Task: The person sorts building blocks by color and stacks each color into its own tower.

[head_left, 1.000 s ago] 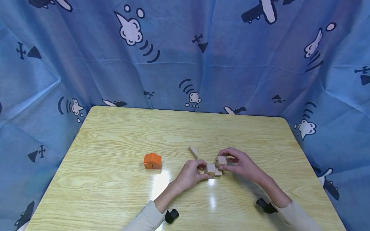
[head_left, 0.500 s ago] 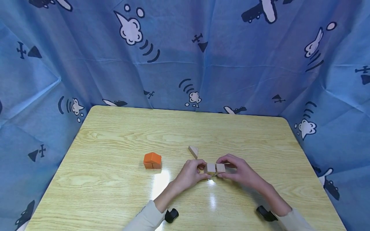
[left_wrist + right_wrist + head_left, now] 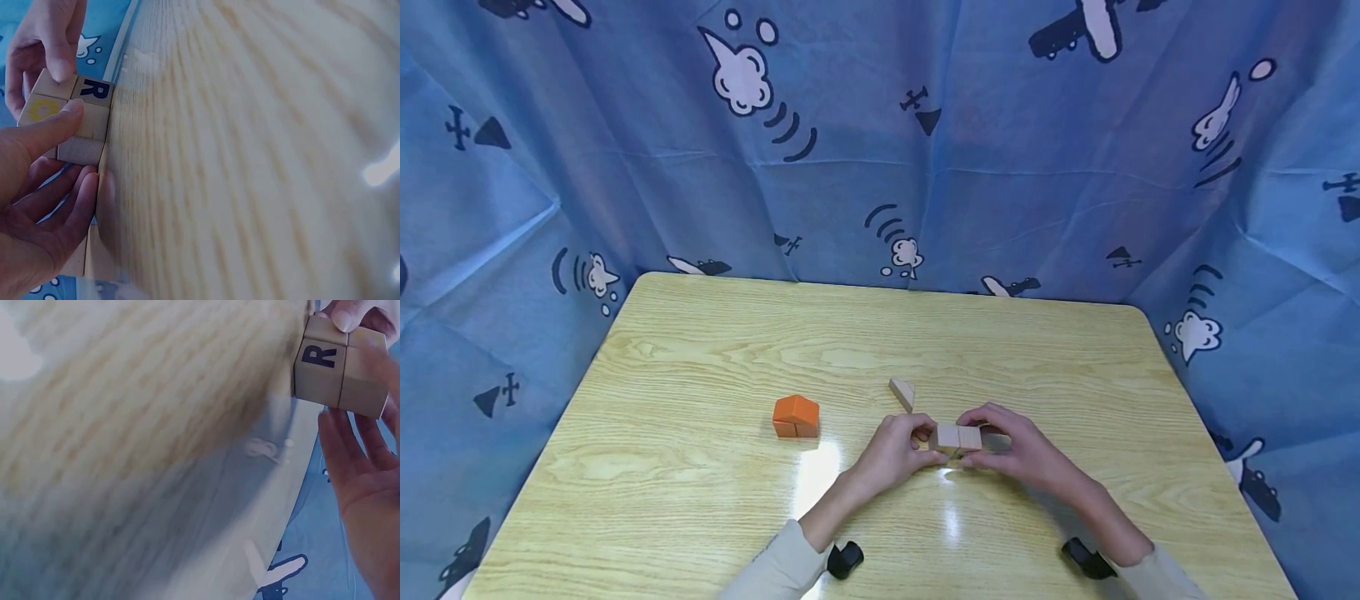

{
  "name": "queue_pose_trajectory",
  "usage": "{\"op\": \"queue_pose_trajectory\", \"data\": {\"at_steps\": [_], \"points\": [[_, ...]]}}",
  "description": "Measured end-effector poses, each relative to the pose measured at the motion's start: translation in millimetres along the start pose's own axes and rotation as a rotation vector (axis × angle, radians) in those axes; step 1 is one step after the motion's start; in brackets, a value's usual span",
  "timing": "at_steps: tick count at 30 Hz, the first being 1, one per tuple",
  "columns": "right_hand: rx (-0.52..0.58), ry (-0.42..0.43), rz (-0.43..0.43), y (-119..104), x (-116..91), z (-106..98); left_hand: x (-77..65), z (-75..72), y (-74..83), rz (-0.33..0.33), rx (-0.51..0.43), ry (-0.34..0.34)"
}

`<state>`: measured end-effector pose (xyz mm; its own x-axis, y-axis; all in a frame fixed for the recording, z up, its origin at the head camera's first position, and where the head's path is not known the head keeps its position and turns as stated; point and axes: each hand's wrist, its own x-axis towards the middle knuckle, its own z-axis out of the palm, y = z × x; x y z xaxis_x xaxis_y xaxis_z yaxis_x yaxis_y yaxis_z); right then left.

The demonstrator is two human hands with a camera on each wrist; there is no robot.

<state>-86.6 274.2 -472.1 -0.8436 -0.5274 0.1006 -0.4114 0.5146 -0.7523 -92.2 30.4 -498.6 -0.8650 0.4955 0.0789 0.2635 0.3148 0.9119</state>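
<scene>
Several plain wooden cubes form a small two-level stack in front of me. My left hand (image 3: 891, 454) pinches the upper left cube (image 3: 947, 437), which carries a yellow mark in the left wrist view, its thumb across the near side. Against it stands the upper right cube (image 3: 970, 438), pinched between the thumb and fingers of my right hand (image 3: 1028, 448). Below that, a cube with a dark letter R (image 3: 322, 369) sits at table level, and another lower cube (image 3: 94, 120) is beside it, partly behind my left thumb. The fingers behind the stack are partly hidden in the head view.
A wooden triangular block (image 3: 903, 394) lies just beyond my left hand. Farther left, orange blocks (image 3: 796, 417) are put together in a house-like shape. The wooden table (image 3: 700, 500) has a blue patterned cloth (image 3: 850, 125) hanging behind it and at its sides.
My right hand has brought its cube down and left, from above and behind the stack to right beside the upper left cube. The left hand has stayed in place.
</scene>
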Motion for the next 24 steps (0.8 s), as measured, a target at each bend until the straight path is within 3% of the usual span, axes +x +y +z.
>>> {"op": "queue_pose_trajectory", "data": {"at_steps": [6,15,24], "points": [[0.008,0.028,0.045,-0.5,13.1,-8.1,0.4,0.0,-1.2,0.014,0.007,0.002],[0.001,0.052,0.03,5.3,52.2,-13.1,0.8,0.3,-0.9,0.011,0.029,0.008],[0.016,-0.06,0.051,6.9,89.2,-6.2,0.7,-0.1,-1.7,0.012,0.031,0.014]]}}
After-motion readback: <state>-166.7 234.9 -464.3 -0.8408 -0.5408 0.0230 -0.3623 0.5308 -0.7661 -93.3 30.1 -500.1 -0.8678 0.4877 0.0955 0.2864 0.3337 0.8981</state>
